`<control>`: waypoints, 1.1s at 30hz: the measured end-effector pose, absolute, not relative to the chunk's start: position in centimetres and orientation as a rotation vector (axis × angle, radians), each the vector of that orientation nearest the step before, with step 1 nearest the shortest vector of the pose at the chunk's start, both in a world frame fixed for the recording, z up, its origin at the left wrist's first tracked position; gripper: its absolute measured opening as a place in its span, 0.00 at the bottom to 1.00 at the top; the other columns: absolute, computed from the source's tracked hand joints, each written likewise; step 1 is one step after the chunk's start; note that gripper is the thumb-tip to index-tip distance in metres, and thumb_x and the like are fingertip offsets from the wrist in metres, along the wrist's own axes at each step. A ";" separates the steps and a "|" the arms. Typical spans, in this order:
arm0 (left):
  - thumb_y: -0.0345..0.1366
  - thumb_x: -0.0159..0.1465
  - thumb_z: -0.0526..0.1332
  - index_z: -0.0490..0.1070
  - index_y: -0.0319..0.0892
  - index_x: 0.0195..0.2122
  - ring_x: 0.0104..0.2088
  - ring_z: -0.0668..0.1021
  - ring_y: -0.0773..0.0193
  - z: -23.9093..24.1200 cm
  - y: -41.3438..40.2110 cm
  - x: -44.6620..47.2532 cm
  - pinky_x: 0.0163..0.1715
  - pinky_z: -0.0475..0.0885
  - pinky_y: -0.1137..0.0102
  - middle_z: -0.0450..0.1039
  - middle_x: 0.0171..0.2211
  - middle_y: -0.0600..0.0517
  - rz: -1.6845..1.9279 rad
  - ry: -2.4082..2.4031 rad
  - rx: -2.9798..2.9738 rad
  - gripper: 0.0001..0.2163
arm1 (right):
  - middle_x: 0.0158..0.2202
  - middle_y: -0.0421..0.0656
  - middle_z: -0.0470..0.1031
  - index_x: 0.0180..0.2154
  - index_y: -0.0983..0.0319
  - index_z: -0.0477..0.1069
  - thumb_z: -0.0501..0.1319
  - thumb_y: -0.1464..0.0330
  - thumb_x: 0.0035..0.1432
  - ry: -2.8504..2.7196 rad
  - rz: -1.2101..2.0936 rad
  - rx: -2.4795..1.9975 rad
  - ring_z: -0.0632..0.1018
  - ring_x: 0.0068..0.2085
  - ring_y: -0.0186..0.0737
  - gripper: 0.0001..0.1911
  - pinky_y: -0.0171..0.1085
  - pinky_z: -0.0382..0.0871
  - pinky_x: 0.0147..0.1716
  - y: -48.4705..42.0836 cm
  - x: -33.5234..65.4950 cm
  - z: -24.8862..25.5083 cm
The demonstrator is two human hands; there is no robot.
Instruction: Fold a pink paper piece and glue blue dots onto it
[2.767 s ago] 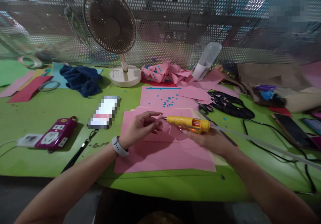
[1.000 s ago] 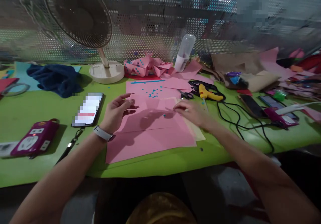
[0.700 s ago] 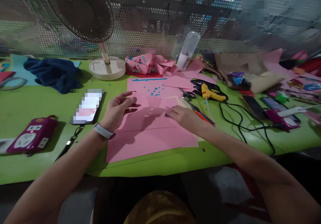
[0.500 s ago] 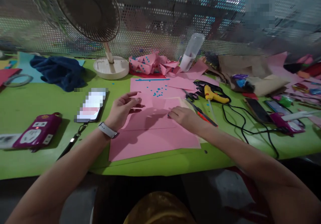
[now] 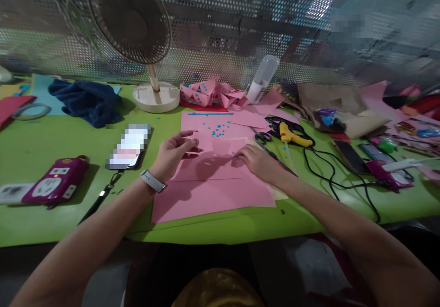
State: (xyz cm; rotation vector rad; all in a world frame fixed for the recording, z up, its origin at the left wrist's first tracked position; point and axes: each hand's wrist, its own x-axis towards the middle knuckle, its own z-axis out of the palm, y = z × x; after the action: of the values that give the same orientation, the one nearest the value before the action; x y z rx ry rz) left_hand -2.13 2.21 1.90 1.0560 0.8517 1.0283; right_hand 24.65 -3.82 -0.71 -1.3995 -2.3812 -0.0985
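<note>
A pink paper sheet (image 5: pixel 206 170) lies between my hands, over a larger pink sheet (image 5: pixel 220 199) on the table. My left hand (image 5: pixel 173 156), with a pale watch band at its wrist, pinches the upper sheet's left side between thumb and fingers. At the right side, my right hand (image 5: pixel 257 162) has its fingers bent and bunched against the pink paper; their tips partly hide the contact. Small blue paper dots (image 5: pixel 218 130) are scattered just beyond. Black-handled scissors (image 5: pixel 263 136) rest right of the sheets.
A yellow glue gun (image 5: pixel 294 135) with a looping black cord lies to the right. Behind are folded pink paper pieces (image 5: pixel 209 94), a clear bottle (image 5: pixel 264 75) and a fan (image 5: pixel 154 97). On the left are a phone (image 5: pixel 129 146) and a purple power strip (image 5: pixel 57 181).
The view has shifted slightly, so things sit a little lower. My right fingers have curled in more at the paper's right side. My left hand keeps its pinch.
</note>
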 end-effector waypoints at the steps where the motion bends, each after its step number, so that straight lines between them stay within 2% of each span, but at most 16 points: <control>1: 0.35 0.52 0.71 0.71 0.38 0.45 0.29 0.81 0.65 1.9 2.2 -2.1 0.29 0.76 0.73 0.77 0.28 0.53 1.027 0.856 1.058 0.20 | 0.36 0.47 0.74 0.38 0.64 0.70 0.53 0.73 0.66 -2.315 -0.018 -1.413 0.75 0.38 0.41 0.07 0.38 0.68 0.39 -4.0 24.7 -0.2; 4: 0.36 0.53 0.71 0.70 0.37 0.46 0.29 0.81 0.63 1.6 1.9 -1.9 0.29 0.77 0.72 0.77 0.28 0.53 1.007 0.869 1.085 0.21 | 0.34 0.44 0.74 0.37 0.61 0.69 0.55 0.70 0.65 -2.162 0.010 -1.401 0.75 0.36 0.39 0.06 0.37 0.68 0.36 -4.5 24.2 1.4; 10: 0.39 0.55 0.70 0.68 0.37 0.51 0.34 0.83 0.58 1.3 0.8 -1.4 0.32 0.79 0.67 0.80 0.32 0.47 0.915 0.808 1.168 0.24 | 0.36 0.48 0.75 0.42 0.63 0.69 0.52 0.72 0.67 -2.085 -0.486 -1.242 0.74 0.41 0.42 0.08 0.40 0.68 0.41 -5.0 20.3 3.3; 13: 0.41 0.56 0.70 0.68 0.37 0.51 0.34 0.83 0.57 1.2 0.3 -1.2 0.32 0.80 0.66 0.80 0.32 0.46 0.911 0.801 1.169 0.24 | 0.38 0.50 0.75 0.45 0.66 0.69 0.52 0.76 0.66 -2.202 -0.667 -1.195 0.74 0.41 0.43 0.10 0.40 0.68 0.38 -4.7 18.4 2.9; 17: 0.42 0.56 0.70 0.69 0.36 0.50 0.33 0.83 0.58 1.0 0.0 -1.1 0.33 0.80 0.65 0.80 0.32 0.46 0.907 0.793 1.160 0.24 | 0.36 0.49 0.76 0.44 0.67 0.70 0.52 0.77 0.65 -2.210 -0.870 -1.141 0.74 0.38 0.42 0.10 0.39 0.65 0.34 -4.3 17.3 2.1; 25: 0.45 0.58 0.67 0.68 0.35 0.51 0.34 0.82 0.60 1.0 -0.8 -0.7 0.38 0.80 0.63 0.80 0.34 0.44 0.876 0.758 1.225 0.24 | 0.34 0.48 0.76 0.44 0.68 0.68 0.56 0.76 0.64 -2.182 -0.967 -1.066 0.74 0.34 0.39 0.07 0.38 0.62 0.31 -4.2 16.7 2.1; 33: 0.46 0.57 0.68 0.69 0.36 0.51 0.35 0.82 0.60 1.1 -0.9 -0.7 0.37 0.80 0.64 0.80 0.34 0.44 0.888 0.746 1.234 0.25 | 0.34 0.48 0.76 0.44 0.67 0.68 0.54 0.75 0.65 -2.199 -0.964 -1.112 0.73 0.34 0.39 0.07 0.39 0.61 0.30 -4.3 16.9 2.1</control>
State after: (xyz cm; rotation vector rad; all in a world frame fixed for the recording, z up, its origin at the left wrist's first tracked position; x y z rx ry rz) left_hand -0.69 -0.89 1.12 1.2337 0.7455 0.8876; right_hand 16.87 -4.30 2.05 -1.1115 -2.1987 -0.9636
